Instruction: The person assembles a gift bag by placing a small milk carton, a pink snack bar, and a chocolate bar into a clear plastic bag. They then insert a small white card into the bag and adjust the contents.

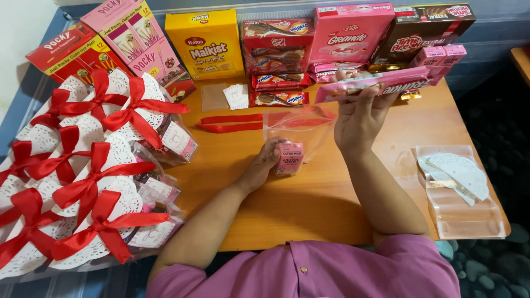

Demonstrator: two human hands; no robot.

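My left hand [264, 165] grips a clear plastic bag [301, 126] standing open on the wooden table [309, 204], with a small pink box [289, 158] inside its bottom. Raised above the bag's right side, my right hand [360, 118] holds a long flat pink snack packet [375, 83] by its lower edge, level and sideways. Two red ribbons [229, 122] lie on the table just left of the bag.
Several finished gift bags [99, 182] with white doilies and red bows fill the left. Snack boxes, including a yellow one [205, 44], line the back edge. Clear bags with white paper doilies [458, 176] lie at the right. Small pink boxes [441, 58] sit back right.
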